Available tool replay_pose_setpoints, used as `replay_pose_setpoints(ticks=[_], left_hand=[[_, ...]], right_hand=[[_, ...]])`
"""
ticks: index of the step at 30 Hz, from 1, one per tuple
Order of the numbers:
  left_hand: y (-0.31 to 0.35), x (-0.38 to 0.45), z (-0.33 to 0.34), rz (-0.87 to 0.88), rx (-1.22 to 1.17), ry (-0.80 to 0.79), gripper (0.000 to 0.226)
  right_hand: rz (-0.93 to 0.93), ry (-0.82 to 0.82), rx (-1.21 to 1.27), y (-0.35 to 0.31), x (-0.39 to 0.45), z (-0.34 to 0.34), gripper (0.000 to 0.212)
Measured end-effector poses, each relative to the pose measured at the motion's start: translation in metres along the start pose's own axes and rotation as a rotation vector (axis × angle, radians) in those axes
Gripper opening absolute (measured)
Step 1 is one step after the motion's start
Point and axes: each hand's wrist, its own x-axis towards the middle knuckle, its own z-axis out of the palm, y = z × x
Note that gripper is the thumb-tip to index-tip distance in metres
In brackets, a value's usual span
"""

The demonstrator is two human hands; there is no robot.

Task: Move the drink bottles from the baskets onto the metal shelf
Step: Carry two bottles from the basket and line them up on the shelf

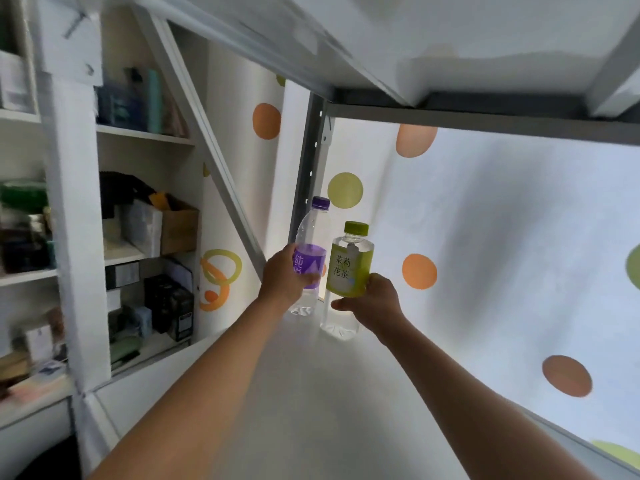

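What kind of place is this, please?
Probably a storage room or small stockroom, though I cannot be sure. A metal shelf holds two drink bottles, and white side shelves are packed with boxes.

Your white metal shelf (311,393) — two bottles standing at its far corner by the grey post (310,161): purple-capped bottle (311,244) and green-capped bottle (348,271), upright, just beside each other.
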Motion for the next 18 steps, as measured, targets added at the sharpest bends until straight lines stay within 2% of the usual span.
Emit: replay_pose_setpoints(ticks=[8, 12, 18], left_hand=[[-0.010, 0.019, 0.012, 0.010, 0.039, 0.048, 0.064], [-0.011, 0.024, 0.009, 0.005, 0.145, 0.001, 0.068], [-0.005, 0.012, -0.001, -0.022, 0.148, -0.051, 0.060]], right_hand=[[-0.052, 0.023, -0.036, 0.003, 0.026, 0.034, 0.054], [-0.065, 0.034, -0.068, 0.006, 0.031, 0.039, 0.054], [-0.019, 0.037, -0.099, 0.010, 0.026, 0.043, 0.053]])
